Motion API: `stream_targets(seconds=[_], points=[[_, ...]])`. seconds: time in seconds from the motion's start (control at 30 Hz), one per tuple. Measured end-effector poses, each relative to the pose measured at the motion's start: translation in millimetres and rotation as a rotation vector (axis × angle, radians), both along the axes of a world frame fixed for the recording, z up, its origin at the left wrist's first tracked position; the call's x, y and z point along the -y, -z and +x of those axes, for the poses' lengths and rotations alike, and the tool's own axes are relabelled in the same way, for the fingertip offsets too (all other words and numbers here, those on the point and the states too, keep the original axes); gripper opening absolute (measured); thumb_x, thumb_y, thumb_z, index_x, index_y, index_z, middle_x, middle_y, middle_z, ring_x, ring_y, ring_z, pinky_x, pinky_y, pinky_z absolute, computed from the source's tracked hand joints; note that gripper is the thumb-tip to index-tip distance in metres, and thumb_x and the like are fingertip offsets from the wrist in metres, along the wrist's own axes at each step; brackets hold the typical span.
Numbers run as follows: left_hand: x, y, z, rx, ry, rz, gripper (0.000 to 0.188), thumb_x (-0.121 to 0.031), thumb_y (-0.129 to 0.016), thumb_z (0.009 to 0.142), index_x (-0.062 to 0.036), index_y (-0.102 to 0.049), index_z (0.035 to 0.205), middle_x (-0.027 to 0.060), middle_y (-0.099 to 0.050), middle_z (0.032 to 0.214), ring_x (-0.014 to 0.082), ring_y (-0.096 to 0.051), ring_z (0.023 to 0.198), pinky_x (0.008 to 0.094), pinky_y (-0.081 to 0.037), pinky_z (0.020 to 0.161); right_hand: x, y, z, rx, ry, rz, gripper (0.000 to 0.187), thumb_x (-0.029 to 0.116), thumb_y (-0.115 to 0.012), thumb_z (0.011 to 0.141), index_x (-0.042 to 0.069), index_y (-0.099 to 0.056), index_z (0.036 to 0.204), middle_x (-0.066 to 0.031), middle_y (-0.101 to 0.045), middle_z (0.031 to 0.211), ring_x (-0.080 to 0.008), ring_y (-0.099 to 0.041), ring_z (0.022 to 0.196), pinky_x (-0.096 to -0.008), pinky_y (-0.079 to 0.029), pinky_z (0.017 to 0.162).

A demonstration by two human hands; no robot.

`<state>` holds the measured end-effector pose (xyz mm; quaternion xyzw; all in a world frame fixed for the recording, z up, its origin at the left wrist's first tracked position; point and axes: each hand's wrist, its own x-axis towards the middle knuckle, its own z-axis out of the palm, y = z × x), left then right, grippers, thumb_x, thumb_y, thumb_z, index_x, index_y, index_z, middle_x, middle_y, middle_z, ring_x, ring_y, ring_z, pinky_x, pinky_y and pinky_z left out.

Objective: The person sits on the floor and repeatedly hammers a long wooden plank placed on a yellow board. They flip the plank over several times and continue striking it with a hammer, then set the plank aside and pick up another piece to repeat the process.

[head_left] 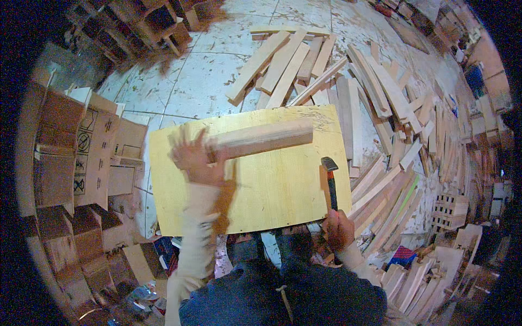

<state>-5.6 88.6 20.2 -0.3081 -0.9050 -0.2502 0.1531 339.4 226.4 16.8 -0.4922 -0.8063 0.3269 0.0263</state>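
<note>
A yellow wooden board (261, 193) lies flat in front of me like a worktop. Across its far half rests a wooden block (266, 138), long and squared. At the block's left end is my left hand (198, 157), blurred, with its fingers spread; whether the palm touches the wood I cannot tell. My right hand (340, 230) is wrapped round the dark handle of a hammer (330, 182) at the board's near right corner. The hammer's metal head points away from me, over the board's right side.
Several loose wooden planks (288, 65) are heaped on the tiled floor (206, 70) beyond the board, with more wood strips (386, 201) along the right. Cardboard boxes (98, 146) line the left side. A stack of small wooden blocks (450, 211) stands at the far right.
</note>
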Motion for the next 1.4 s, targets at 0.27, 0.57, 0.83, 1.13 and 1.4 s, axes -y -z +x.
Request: stream_targets(seconds=[0.27,0.57,0.83,1.13,1.4], points=[[40.8,9.5,-5.7,0.252,0.078,0.352,0.039,-0.01,-0.076,0.072,-0.0039,-0.064,0.109,0.0211,-0.053,0.115,0.0359,-0.057,0.1,0.0389,-0.05,0.083,3.4,-16.5,-37.2,-0.113,-0.105,0.083,0.034,0.031,-0.044,0.099,0.003,-0.056,0.084,-0.0119,-0.054,0.056,-0.0269,-0.056,0.048,-0.0377,-0.043,0.047],[-16.5,3.8,56.0,0.162,0.379,0.422,0.032,-0.003,-0.073,0.073,-0.0024,-0.066,0.104,0.0196,-0.054,0.11,0.034,-0.057,0.098,0.037,-0.053,0.08,2.2,-50.1,-95.7,-0.19,-0.355,-0.248,0.019,0.019,-0.054,0.095,0.002,-0.057,0.088,-0.0123,-0.052,0.061,-0.0284,-0.054,0.049,-0.04,-0.04,0.045],[226.8,-15.3,54.2,0.029,-0.487,0.172,0.027,-0.017,-0.061,0.088,0.0013,-0.059,0.109,0.0176,-0.066,0.094,0.027,-0.065,0.081,0.0366,-0.052,0.069,5.5,-27.3,-96.7,-0.302,-0.61,0.266,0.034,0.025,-0.043,0.1,0.002,-0.051,0.078,-0.0129,-0.049,0.054,-0.0317,-0.053,0.047,-0.0407,-0.039,0.045],[404.1,46.7,83.7,0.511,-0.509,-0.375,0.025,-0.015,-0.064,0.081,-0.003,-0.064,0.102,0.0185,-0.067,0.09,0.0313,-0.065,0.078,0.0402,-0.053,0.069,7.4,-45.1,-103.1,-0.271,-0.456,-0.107,0.039,0.032,-0.042,0.1,0.002,-0.049,0.076,-0.0156,-0.049,0.053,-0.0347,-0.053,0.046,-0.043,-0.039,0.046],[445.9,57.4,73.3,0.536,-0.342,-0.455,0.024,-0.014,-0.067,0.074,-0.0068,-0.068,0.097,0.0193,-0.067,0.086,0.0351,-0.066,0.076,0.0434,-0.054,0.068,7.9,-36.7,-97.9,-0.262,-0.504,-0.015,0.037,0.031,-0.042,0.1,0.002,-0.05,0.078,-0.0164,-0.049,0.053,-0.0343,-0.053,0.047,-0.0439,-0.04,0.047]])
